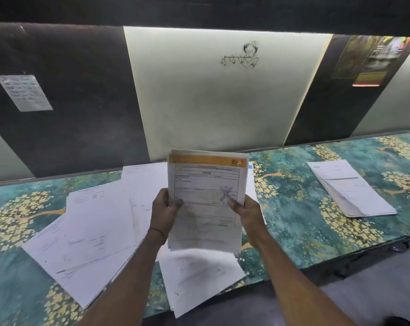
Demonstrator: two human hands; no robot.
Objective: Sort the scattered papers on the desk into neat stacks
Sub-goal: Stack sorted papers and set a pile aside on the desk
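I hold a bundle of papers (pixel 206 184) upright above the desk; its front sheet is an invoice with an orange header band. My left hand (pixel 164 208) grips the bundle's left edge, thumb on the front. My right hand (pixel 247 211) grips the right edge the same way. Scattered white sheets (pixel 91 234) lie fanned out on the desk to the left. More loose sheets (pixel 199 276) lie under the bundle and hang over the front edge. A squared stack of papers (pixel 349 188) rests on the desk at the right.
The desk (pixel 293 208) has a teal cover with gold flower patterns. Behind it stands a wall of dark and white panels (pixel 211 102) with a small line drawing. A printed sheet (pixel 24 92) is pinned at the left, a calendar (pixel 373 60) hangs at the right.
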